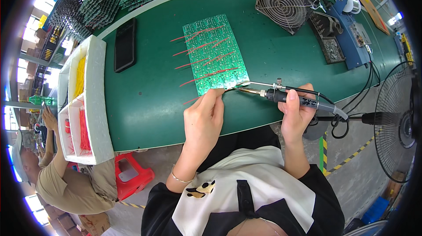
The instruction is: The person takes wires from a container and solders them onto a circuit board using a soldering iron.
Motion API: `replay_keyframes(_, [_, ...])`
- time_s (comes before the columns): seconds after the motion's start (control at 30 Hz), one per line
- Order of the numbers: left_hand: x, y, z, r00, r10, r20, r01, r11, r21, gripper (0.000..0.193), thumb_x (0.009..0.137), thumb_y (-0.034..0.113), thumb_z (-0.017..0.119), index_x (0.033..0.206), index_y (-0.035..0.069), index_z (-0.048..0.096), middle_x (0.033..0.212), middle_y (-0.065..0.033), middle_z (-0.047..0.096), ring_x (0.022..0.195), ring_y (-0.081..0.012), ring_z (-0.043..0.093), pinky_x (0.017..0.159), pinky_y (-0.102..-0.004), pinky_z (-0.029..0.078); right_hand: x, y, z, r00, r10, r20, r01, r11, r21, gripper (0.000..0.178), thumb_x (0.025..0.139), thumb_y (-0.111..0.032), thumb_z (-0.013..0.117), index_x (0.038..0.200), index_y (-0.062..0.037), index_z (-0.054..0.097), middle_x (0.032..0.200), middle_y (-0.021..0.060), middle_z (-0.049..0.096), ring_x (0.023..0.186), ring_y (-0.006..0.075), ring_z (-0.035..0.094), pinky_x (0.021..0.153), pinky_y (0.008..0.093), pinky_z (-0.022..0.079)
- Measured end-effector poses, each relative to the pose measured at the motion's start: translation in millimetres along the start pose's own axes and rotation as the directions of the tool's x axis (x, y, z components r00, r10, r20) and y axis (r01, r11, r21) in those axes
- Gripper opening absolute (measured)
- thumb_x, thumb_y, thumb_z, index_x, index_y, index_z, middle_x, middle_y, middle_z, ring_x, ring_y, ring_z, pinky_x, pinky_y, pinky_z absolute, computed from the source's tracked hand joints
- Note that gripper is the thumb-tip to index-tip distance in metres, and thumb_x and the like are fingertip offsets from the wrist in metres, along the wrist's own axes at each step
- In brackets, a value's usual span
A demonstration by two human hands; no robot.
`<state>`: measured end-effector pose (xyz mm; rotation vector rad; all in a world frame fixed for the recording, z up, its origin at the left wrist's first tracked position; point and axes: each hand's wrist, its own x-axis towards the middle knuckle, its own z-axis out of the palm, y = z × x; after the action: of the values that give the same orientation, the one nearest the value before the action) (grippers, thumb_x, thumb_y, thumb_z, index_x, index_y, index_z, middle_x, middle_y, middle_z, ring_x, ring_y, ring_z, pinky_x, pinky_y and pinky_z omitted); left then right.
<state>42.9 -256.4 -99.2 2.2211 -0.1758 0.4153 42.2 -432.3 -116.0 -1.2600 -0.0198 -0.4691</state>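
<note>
A green circuit board panel [214, 54] lies on the green table in front of me, with several red wires [206, 75] across it, their loose ends sticking out past its left edge. My left hand [203, 115] is closed in a pinch at the panel's near edge, on what looks like a thin dark wire [229, 89]. My right hand [296, 115] grips a soldering iron [278, 96] with a metal feed tube along its top. The iron's tip points left and meets the panel's near right corner, close to my left fingertips. Exact contact there is too small to tell.
At left stand a white foam box [99, 104] of red and yellow wires and a black phone [125, 45]. A square fan [283, 3] and a blue soldering station [349, 38] with a solder spool stand back right. A co-worker [66, 183] sits left; a large fan [398, 122] stands right.
</note>
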Motion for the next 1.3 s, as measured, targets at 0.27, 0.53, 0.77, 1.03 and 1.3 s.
replay_keyframes(0.27, [0.8, 1.1, 0.6, 1.000, -0.006, 0.009, 0.006, 1.000, 0.028, 0.010, 0.078, -0.004, 0.055, 0.086, 0.001, 0.057, 0.059, -0.0122, 0.053, 0.045, -0.0226, 0.049, 0.044, -0.0296, 0.039, 1.1, -1.2, -0.1, 1.000, -0.004, -0.003, 0.004, 1.000, 0.011, 0.015, 0.085, -0.008, 0.055, 0.079, -0.0042, 0.042, 0.063, -0.0016, 0.041, 0.050, 0.0013, 0.034, 0.043, 0.0169, 0.028])
replay_keyframes(0.53, [-2.6, 4.0, 1.2, 0.998, -0.043, -0.038, 0.045, 0.998, 0.040, 0.017, 0.077, -0.004, 0.058, 0.093, 0.001, 0.056, 0.050, -0.0010, 0.030, 0.043, -0.0078, 0.029, 0.042, -0.0207, 0.026, 8.6, -9.7, -9.1, 0.987, 0.072, -0.142, -0.036, 0.970, 0.242, 0.016, 0.090, -0.018, 0.050, 0.084, -0.0071, 0.040, 0.062, -0.0032, 0.038, 0.049, 0.0030, 0.032, 0.044, 0.0202, 0.027])
replay_keyframes(0.77, [-22.3, 15.3, -32.0, 0.979, -0.108, 0.173, 0.152, 0.951, -0.269, 0.021, 0.072, -0.011, 0.040, 0.091, -0.004, 0.046, 0.057, -0.0066, 0.037, 0.048, -0.0164, 0.037, 0.046, -0.0299, 0.034, 20.6, -17.9, -19.2, 0.983, 0.042, -0.179, -0.013, 0.986, 0.163, 0.015, 0.093, -0.021, 0.043, 0.088, -0.0078, 0.047, 0.058, -0.0062, 0.030, 0.049, 0.0020, 0.026, 0.046, 0.0200, 0.021])
replay_keyframes(1.03, [-32.9, 6.4, -62.6, 0.654, -0.025, 0.756, 0.623, 0.585, -0.520, 0.019, 0.086, -0.002, 0.027, 0.097, -0.001, 0.043, 0.070, -0.0053, 0.048, 0.058, -0.0075, 0.034, 0.052, -0.0198, 0.030, 21.5, -15.9, -20.0, 0.984, 0.097, -0.149, -0.066, 0.977, 0.203, 0.015, 0.092, -0.020, 0.046, 0.085, -0.0067, 0.047, 0.057, -0.0055, 0.031, 0.050, 0.0025, 0.027, 0.046, 0.0202, 0.022])
replay_keyframes(1.3, [1.7, 32.6, -78.8, 0.673, 0.142, 0.726, 0.112, 0.951, -0.289, 0.030, 0.087, -0.005, 0.030, 0.118, -0.006, 0.028, 0.078, -0.0115, 0.056, 0.062, -0.0150, 0.048, 0.064, -0.0254, 0.040, 20.2, -10.0, -28.0, 0.991, 0.093, -0.100, -0.063, 0.962, 0.266, 0.013, 0.089, -0.014, 0.051, 0.083, -0.0048, 0.044, 0.070, -0.0011, 0.042, 0.049, 0.0027, 0.033, 0.044, 0.0195, 0.027])
